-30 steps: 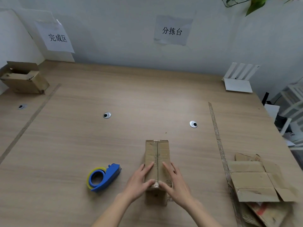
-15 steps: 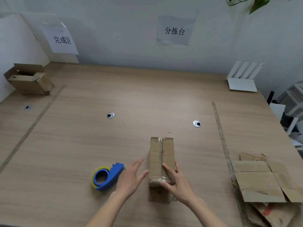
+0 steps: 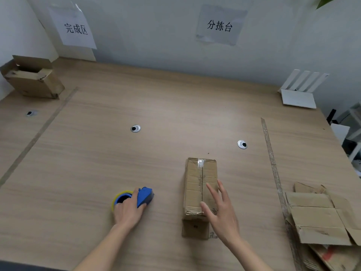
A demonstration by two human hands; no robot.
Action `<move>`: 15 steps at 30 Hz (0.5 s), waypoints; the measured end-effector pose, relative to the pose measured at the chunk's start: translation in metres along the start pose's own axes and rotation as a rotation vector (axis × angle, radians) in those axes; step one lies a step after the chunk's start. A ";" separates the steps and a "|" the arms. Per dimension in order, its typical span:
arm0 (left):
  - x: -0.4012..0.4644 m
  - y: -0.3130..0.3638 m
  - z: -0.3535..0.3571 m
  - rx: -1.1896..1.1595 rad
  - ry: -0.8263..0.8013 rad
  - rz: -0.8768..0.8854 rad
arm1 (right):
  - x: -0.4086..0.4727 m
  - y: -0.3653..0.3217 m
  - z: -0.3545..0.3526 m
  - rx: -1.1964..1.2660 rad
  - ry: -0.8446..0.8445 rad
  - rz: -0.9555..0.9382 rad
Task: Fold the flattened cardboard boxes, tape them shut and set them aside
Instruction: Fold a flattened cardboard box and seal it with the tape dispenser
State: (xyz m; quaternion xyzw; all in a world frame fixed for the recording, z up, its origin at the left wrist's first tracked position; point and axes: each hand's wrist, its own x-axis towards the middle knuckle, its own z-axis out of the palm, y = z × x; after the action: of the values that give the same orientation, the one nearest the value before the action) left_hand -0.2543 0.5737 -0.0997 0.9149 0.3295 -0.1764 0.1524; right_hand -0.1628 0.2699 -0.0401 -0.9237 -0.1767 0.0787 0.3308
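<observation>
Left hand [image 3: 128,211] wraps over the blue tape dispenser [image 3: 143,196], fingers curled round its body and the yellow-edged roll, dispenser resting on the table [image 3: 156,106] left of the box. Right hand [image 3: 220,210] lies flat and loose on the folded cardboard box [image 3: 201,184], straight fingers pressing the near end of the top seam, gripping nothing. Box sits flat on the table, long axis pointing away from the person; a short bit of clear tape shows at the far end of the seam, near end looks ragged (can't tell if tape is stuck there).

Risks, as a guess: one-handed dispenser pull may drag the light box if the right hand's press slackens. Top flaps may spring apart at the near end, so tape lands crooked or off the seam. Fingers lie right on the seam, so tape could catch them.

Right of the box: stack of flattened cardboard [image 3: 320,218] at the table edge. Far left of the box, near the wall: an opened box [image 3: 32,79] under a paper sign [image 3: 75,28].
</observation>
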 end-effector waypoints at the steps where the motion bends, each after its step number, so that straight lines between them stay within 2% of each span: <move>1: 0.000 0.000 0.000 -0.014 -0.008 0.019 | 0.002 -0.005 0.002 -0.017 0.030 -0.009; 5: -0.008 -0.007 -0.013 -0.299 0.008 0.211 | 0.020 -0.038 0.011 -0.007 0.081 -0.063; 7: -0.015 -0.009 -0.031 -0.391 0.032 0.331 | 0.033 -0.064 0.013 0.133 -0.065 -0.053; 9: -0.018 -0.010 -0.053 -0.384 0.090 0.422 | 0.044 -0.092 0.014 0.341 -0.299 0.032; 11: -0.021 -0.010 -0.076 -0.337 0.158 0.498 | 0.050 -0.117 0.016 0.463 -0.457 0.086; 15: -0.029 -0.014 -0.113 -0.266 0.241 0.594 | 0.055 -0.151 0.018 0.580 -0.495 0.115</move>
State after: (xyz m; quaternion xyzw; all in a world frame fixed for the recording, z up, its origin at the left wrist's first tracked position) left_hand -0.2593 0.6124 0.0115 0.9573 0.0844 0.0294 0.2750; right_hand -0.1578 0.4100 0.0407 -0.7532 -0.1696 0.3644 0.5208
